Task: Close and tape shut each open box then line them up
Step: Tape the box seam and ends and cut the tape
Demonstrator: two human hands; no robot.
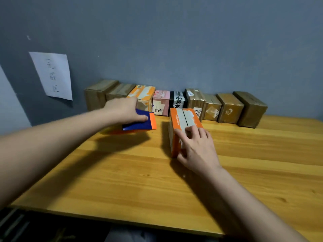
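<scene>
An orange and white box (181, 119) stands on the wooden table (122, 180), its top flaps folded shut with a seam down the middle. My right hand (195, 147) holds its near end, fingers over the top and thumb against the near face. My left hand (125, 110) grips a blue and orange object (139, 123) to the left of that box; the object seems to hover just above the table and the hand hides part of it. Several closed boxes (174, 102) stand side by side in a row along the wall.
A white paper sheet (52, 75) with handwriting is stuck to the grey wall at the left. The row of boxes spans from a brown box (97, 95) at the left to a brown taped box (251, 109) at the right. The table's near edge (122, 219) runs below my arms.
</scene>
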